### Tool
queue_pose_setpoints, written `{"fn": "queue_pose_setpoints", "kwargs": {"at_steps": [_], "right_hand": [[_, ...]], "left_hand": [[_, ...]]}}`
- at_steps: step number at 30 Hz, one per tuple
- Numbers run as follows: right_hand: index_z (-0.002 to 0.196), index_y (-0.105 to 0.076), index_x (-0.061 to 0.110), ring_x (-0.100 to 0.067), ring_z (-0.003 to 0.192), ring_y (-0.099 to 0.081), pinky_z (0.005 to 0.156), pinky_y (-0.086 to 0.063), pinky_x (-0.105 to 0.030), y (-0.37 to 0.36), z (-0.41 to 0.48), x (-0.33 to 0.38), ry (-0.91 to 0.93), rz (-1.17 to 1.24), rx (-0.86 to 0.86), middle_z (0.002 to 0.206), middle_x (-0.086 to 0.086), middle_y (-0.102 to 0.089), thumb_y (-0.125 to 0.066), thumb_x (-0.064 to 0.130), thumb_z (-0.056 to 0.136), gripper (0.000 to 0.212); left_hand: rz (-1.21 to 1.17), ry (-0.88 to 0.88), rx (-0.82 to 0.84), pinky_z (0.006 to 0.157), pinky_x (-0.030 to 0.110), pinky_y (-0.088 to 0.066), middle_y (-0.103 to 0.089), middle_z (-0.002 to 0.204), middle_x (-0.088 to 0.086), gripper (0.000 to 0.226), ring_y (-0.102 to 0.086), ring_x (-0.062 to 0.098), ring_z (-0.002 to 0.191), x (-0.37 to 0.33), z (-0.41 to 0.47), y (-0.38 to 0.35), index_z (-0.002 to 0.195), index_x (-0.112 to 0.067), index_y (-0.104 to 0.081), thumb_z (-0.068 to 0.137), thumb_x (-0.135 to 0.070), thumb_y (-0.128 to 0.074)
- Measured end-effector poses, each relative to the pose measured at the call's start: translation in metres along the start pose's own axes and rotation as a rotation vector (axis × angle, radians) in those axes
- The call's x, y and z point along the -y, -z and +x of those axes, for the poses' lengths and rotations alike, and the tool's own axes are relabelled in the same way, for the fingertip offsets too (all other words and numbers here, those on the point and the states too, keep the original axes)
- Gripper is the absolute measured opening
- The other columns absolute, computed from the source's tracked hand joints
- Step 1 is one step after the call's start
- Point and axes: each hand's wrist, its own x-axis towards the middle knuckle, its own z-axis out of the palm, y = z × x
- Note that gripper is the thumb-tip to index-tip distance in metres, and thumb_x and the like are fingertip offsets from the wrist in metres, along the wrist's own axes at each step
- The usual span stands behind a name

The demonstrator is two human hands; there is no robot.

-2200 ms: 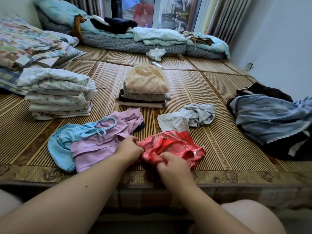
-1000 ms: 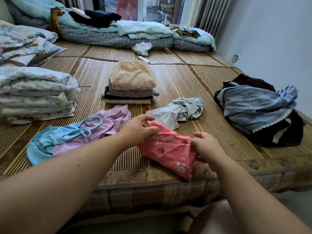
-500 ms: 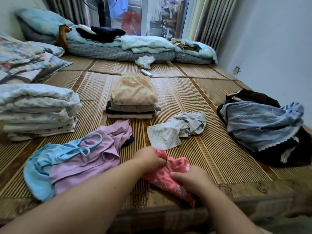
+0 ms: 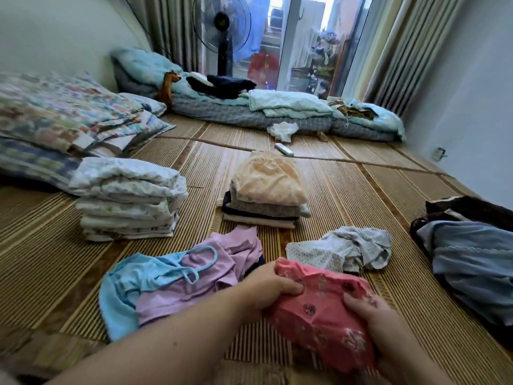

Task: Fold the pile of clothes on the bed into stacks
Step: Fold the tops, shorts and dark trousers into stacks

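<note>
Both hands grip the pink garment (image 4: 319, 309) at the bed's near edge. The left hand (image 4: 270, 290) clamps its upper corner. The right hand (image 4: 372, 318) holds its right side.

A fan (image 4: 222, 20) stands by the glass door (image 4: 302, 37) between curtains (image 4: 394, 45), a white remote (image 4: 284, 149) lies near grey bedding (image 4: 236, 112), and patterned pillows (image 4: 55, 112) sit left.
</note>
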Motion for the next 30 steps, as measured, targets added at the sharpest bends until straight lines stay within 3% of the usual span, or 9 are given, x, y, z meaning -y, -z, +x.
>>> {"fn": "queue_pose_setpoints", "kwargs": {"at_steps": [6, 9, 13, 17, 19, 21, 24, 27, 30], "right_hand": [[0.107, -0.061, 0.016, -0.037, 0.083, -0.072, 0.065, -0.060, -0.045, -0.114, 0.042, 0.056, 0.209, -0.079, 0.211, 0.096, -0.017, -0.074, -0.073, 0.026, 0.071, 0.039], [0.107, -0.063, 0.014, -0.037, 0.080, -0.072, 0.065, -0.060, -0.047, -0.194, 0.074, 0.079, 0.218, -0.123, 0.319, 0.096, -0.021, -0.073, -0.066, 0.019, 0.089, 0.020], [0.110, -0.060, 0.015, -0.038, 0.084, -0.071, 0.076, -0.058, -0.055, -0.302, 0.105, 0.106, 0.283, -0.206, 0.416, 0.099, -0.022, -0.071, -0.061, 0.019, 0.094, 0.017], [0.100, -0.063, 0.015, -0.028, 0.071, -0.073, 0.056, -0.058, -0.036, -0.384, 0.130, 0.129, 0.322, -0.192, 0.487, 0.088, -0.015, -0.073, -0.058, 0.017, 0.096, 0.007], [0.104, -0.062, 0.014, -0.029, 0.075, -0.072, 0.062, -0.060, -0.042, -0.414, 0.148, 0.129, 0.335, -0.243, 0.461, 0.094, -0.016, -0.071, -0.060, 0.019, 0.094, 0.011], [0.116, -0.058, 0.009, -0.030, 0.082, -0.071, 0.073, -0.060, -0.047, -0.436, 0.164, 0.118, 0.330, -0.378, 0.399, 0.100, -0.015, -0.069, -0.066, 0.020, 0.091, 0.028], [0.132, -0.046, 0.010, -0.024, 0.090, -0.064, 0.078, -0.057, -0.039, -0.455, 0.180, 0.091, 0.356, -0.627, 0.254, 0.107, -0.010, -0.062, -0.071, 0.027, 0.087, 0.055], [0.136, -0.044, 0.012, -0.019, 0.079, -0.062, 0.068, -0.057, -0.038, -0.460, 0.187, 0.074, 0.348, -0.731, 0.237, 0.100, -0.005, -0.060, -0.072, 0.037, 0.084, 0.064], [0.131, -0.049, 0.012, -0.018, 0.078, -0.062, 0.067, -0.056, -0.036, -0.459, 0.189, 0.071, 0.376, -0.807, 0.222, 0.090, 0.002, -0.059, -0.070, 0.044, 0.083, 0.061]], "left_hand": [[-0.011, -0.261, -0.329, 0.071, 0.039, -0.056, -0.070, 0.084, 0.013, 0.021, -0.066, 0.026, 0.069, -0.069, -0.040, 0.097, 0.094, -0.015, -0.069, 0.077, -0.003, -0.067], [0.046, -0.315, -0.475, 0.080, 0.052, -0.051, -0.067, 0.096, 0.024, 0.026, -0.063, 0.036, 0.079, -0.106, -0.066, 0.170, 0.110, -0.006, -0.063, 0.086, 0.000, -0.058], [0.123, -0.363, -0.677, 0.075, 0.056, -0.058, -0.069, 0.102, 0.025, 0.019, -0.069, 0.039, 0.084, -0.155, -0.090, 0.258, 0.104, -0.017, -0.064, 0.089, -0.006, -0.060], [0.209, -0.404, -0.846, 0.077, 0.046, -0.059, -0.068, 0.107, 0.018, 0.021, -0.069, 0.032, 0.089, -0.192, -0.089, 0.328, 0.106, -0.021, -0.062, 0.087, -0.012, -0.064], [0.359, -0.350, -0.968, 0.082, 0.042, -0.056, -0.064, 0.102, 0.010, 0.029, -0.064, 0.029, 0.093, -0.199, -0.080, 0.355, 0.113, -0.022, -0.061, 0.085, -0.018, -0.067], [0.494, -0.247, -1.060, 0.069, 0.029, -0.050, -0.060, 0.094, 0.005, 0.035, -0.058, 0.023, 0.086, -0.193, -0.070, 0.372, 0.119, -0.018, -0.061, 0.085, -0.019, -0.067], [0.557, -0.086, -1.075, 0.075, 0.028, -0.046, -0.065, 0.109, 0.009, 0.034, -0.059, 0.028, 0.098, -0.167, -0.054, 0.386, 0.119, -0.015, -0.061, 0.086, -0.019, -0.065], [0.582, -0.035, -1.086, 0.078, 0.027, -0.043, -0.067, 0.114, 0.011, 0.012, -0.061, 0.030, 0.105, -0.141, -0.043, 0.392, 0.095, -0.018, -0.061, 0.085, -0.019, -0.067], [0.608, 0.009, -1.093, 0.086, 0.031, -0.046, -0.064, 0.118, 0.010, 0.031, -0.059, 0.031, 0.108, -0.128, -0.037, 0.398, 0.115, -0.015, -0.058, 0.085, -0.021, -0.064]]}}
